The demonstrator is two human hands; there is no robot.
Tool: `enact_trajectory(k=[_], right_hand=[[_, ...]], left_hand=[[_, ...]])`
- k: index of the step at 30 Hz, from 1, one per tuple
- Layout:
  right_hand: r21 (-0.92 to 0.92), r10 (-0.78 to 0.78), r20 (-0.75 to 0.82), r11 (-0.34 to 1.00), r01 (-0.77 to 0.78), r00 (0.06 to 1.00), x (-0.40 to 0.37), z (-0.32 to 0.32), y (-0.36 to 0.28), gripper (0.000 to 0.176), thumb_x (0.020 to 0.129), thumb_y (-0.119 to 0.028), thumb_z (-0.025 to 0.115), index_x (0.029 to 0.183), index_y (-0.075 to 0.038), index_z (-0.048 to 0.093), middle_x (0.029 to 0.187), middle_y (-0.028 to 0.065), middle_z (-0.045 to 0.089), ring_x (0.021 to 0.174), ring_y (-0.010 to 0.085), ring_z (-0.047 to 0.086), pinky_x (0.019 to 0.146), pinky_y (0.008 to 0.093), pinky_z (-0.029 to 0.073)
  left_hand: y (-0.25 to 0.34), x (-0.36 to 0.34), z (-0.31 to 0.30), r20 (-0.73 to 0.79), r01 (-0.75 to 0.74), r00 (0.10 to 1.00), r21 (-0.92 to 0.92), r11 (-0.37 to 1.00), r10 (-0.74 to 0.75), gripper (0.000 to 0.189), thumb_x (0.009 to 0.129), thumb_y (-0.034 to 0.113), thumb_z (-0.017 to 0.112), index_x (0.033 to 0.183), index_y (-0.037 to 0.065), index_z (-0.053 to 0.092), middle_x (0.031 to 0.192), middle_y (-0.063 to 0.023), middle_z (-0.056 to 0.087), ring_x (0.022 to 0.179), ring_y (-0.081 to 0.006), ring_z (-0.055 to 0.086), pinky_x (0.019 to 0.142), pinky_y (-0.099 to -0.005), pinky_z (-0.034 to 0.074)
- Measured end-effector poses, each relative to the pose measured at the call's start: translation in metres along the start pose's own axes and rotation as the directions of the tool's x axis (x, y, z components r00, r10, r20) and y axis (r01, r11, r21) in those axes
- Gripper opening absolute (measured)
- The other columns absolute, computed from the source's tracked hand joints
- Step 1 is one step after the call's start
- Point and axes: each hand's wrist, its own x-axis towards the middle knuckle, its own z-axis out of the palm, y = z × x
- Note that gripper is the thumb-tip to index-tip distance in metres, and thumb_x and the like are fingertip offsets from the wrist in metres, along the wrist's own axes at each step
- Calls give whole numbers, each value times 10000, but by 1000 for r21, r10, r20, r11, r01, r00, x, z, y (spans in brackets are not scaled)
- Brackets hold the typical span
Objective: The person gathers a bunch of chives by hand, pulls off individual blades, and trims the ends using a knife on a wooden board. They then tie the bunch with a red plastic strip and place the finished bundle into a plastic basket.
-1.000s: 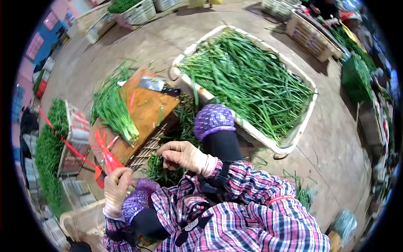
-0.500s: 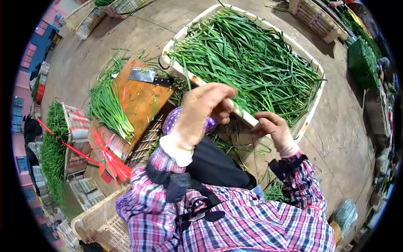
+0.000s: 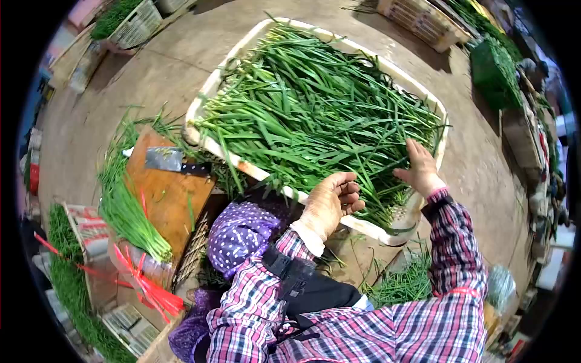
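A large white tub (image 3: 269, 176) full of loose garlic chives (image 3: 321, 115) stands in front of me. My left hand (image 3: 330, 202) hovers at its near rim, fingers loosely curled and thumb apart, with nothing visible in it. Over the tub's near right corner my right hand (image 3: 420, 169) reaches to the leaves, thumb and fingers spread. On the left, a cleaver (image 3: 164, 159) lies on a wooden board (image 3: 166, 193). Beside it, partly on the board, rests a bundle of chives (image 3: 136, 221) with pale stem ends toward me.
Red plastic strips (image 3: 151, 290) hang near the board's front. Chive scraps (image 3: 402, 281) lie on the floor by my legs. Crates hold greens at far left (image 3: 136, 27), and a plastic crate (image 3: 417, 21) stands at the back right near a green container (image 3: 493, 72).
Both hands have moved apart from their place at the tub's near rim; the right now reaches in over the chives with fingers spread. The view has shifted, so the tub appears lower and further left.
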Motion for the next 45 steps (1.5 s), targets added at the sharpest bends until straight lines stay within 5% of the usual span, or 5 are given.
enact_trajectory(k=[7, 16, 28, 36, 45], right_hand=[[-166, 157, 215, 978, -123, 964, 33, -3, 0, 1004, 631, -428, 791, 1404, -44, 279, 1458, 175, 282, 1352, 317, 263, 1107, 376, 249], [-299, 102, 353, 954, 9, 930, 12, -7, -24, 1019, 596, -438, 801, 1371, -24, 285, 1266, 156, 459, 1185, 321, 439, 1032, 417, 307], [-399, 90, 11, 913, -78, 996, 62, -21, 14, 998, 650, -441, 770, 1429, -109, 243, 1436, 128, 323, 1298, 277, 338, 1077, 392, 262], [-298, 244, 221, 939, -173, 944, 117, -28, 35, 1129, 585, -427, 819, 1451, -98, 174, 1503, 139, 196, 1389, 280, 190, 1140, 371, 175], [-346, 360, 232, 899, -269, 904, 137, -29, 26, 659, 671, -457, 749, 1174, -73, 567, 1202, 160, 540, 1135, 301, 511, 957, 398, 421]], left_hand=[[-3, 24, -18, 44, 59, 998, -123, 991, -54, 230, 883, 183, 543, 1012, -3, 588, 801, -72, 597, 709, -201, 592, 751, -423, 542], [21, 22, -40, 35, -63, 997, -208, 976, 72, 245, 894, 181, 535, 1029, -18, 581, 819, -91, 621, 720, -229, 619, 756, -443, 541], [8, 17, -26, 65, -69, 995, -112, 991, 76, 249, 905, 193, 525, 1034, -15, 571, 830, -81, 594, 721, -196, 595, 762, -413, 541], [3, 22, -24, 80, -31, 996, -73, 997, 37, 251, 901, 207, 540, 1030, -2, 591, 826, -56, 606, 731, -179, 603, 783, -397, 531], [2, 21, -27, 105, -24, 994, -75, 997, 31, 274, 918, 215, 514, 1056, -14, 572, 846, -71, 611, 730, -186, 616, 790, -393, 532]])
